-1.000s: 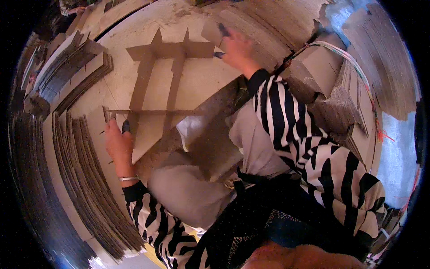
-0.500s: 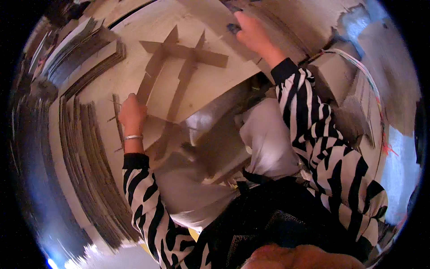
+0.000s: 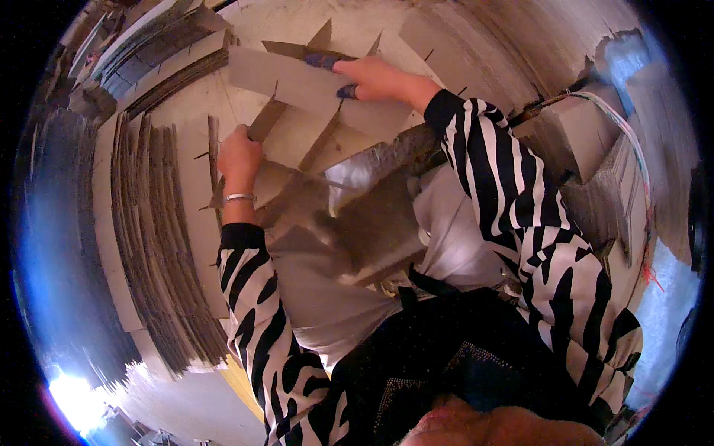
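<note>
Cardboard divider frame (image 3: 321,139), one in number, set on the pale surface (image 3: 212,95) beyond two grey-clad legs (image 3: 323,297), as I view it remotely through the head camera. I count two lengthwise strips (image 3: 265,120) standing on edge side by side, and one far cross strip (image 3: 286,49) spanning them; the near end lies in shadow, and I leave its pieces uncounted. One loose cardboard strip (image 3: 303,93) slants over the two lengthwise strips, on the near side of the far cross strip. Of two hands, the right hand (image 3: 375,80) has its grip clamped on this loose strip, with two dark fingertip covers (image 3: 346,91) visible. The left hand (image 3: 242,156) is at the frame's left side, fingers curled; its fingertips are turned from me, so I cannot tell whether that grip is clamped. One pale bracelet (image 3: 239,197) circles the left wrist. Two black-and-white striped sleeves (image 3: 513,175) end in black cuffs. I note one long stack of cardboard (image 3: 152,245) at left, one smaller pile (image 3: 190,63) at upper left, and one bundle of cords (image 3: 621,123) at right.
</note>
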Demonstrator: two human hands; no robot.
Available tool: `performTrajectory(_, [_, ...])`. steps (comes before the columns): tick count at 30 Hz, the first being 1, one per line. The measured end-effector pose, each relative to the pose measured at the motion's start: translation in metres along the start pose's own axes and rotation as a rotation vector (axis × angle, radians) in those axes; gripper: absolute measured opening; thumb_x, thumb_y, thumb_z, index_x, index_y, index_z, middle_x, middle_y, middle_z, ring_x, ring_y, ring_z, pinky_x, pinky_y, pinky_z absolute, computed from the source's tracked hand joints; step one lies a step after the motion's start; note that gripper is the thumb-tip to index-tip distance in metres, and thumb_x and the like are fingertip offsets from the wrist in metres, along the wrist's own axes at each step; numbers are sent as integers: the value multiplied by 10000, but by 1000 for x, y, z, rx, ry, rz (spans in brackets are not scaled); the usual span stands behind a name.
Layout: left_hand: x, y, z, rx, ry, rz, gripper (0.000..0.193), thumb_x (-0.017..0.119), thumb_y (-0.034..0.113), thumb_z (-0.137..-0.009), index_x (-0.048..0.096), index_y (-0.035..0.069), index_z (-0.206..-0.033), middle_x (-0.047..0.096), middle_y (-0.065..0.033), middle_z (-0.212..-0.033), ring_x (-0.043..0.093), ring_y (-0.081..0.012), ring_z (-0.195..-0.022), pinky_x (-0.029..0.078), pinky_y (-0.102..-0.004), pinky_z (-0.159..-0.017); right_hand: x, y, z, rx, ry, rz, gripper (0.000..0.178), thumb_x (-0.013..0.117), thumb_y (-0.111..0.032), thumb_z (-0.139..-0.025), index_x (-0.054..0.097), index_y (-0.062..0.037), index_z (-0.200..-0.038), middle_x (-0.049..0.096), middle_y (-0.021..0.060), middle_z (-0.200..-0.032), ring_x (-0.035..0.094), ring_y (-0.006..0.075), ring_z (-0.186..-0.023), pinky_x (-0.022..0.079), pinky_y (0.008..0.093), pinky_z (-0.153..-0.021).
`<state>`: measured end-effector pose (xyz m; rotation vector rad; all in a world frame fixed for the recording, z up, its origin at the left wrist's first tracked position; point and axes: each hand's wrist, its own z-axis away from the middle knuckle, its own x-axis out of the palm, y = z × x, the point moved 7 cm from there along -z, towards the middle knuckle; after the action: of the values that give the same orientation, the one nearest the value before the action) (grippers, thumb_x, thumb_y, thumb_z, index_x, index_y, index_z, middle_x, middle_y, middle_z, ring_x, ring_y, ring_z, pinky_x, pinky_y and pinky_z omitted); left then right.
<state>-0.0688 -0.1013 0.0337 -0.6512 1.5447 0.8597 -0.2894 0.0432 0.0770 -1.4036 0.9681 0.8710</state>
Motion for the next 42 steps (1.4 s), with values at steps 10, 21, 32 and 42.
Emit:
performTrajectory(10, [-3, 8, 5, -64, -19, -11, 217, 526, 179, -807, 633, 105, -980, 675, -166, -976, 638, -371, -940, 514, -481, -745, 32, -22, 15, 168, 155, 167, 306, 635, -126, -761, 568, -118, -1059, 665, 140, -841, 656, 374, -832, 503, 522, -664])
performTrajectory(21, [-3, 30, -1, 2, 90, 32, 279, 558, 261, -827, 619, 76, -1026, 661, -191, -1004, 619, -384, -990, 500, -482, -800, 57, -6, 4, 48, -1, 163, 290, 598, -85, -758, 545, -62, -1043, 651, 180, -833, 644, 381, -820, 497, 498, -654])
performTrajectory(32, [-3, 80, 43, 314, -308, 626, 526, 619, 262, -796, 492, 9, -1240, 605, -305, -1093, 571, -453, -1038, 469, -465, -848, 69, 1, 50, -174, 343, -510, 347, 515, -242, -921, 473, -56, -1211, 616, 234, -1047, 588, 374, -1032, 460, 402, -849])
performTrajectory(42, [-93, 76, 78, 334, 267, 493, 621, 498, -53, -764, 383, 25, -1370, 597, -275, -1038, 588, -448, -903, 484, -495, -739, 5, -23, 160, 298, 313, -578, 167, 602, -163, -910, 592, -14, -984, 679, 80, -941, 618, 142, -848, 485, 294, -755])
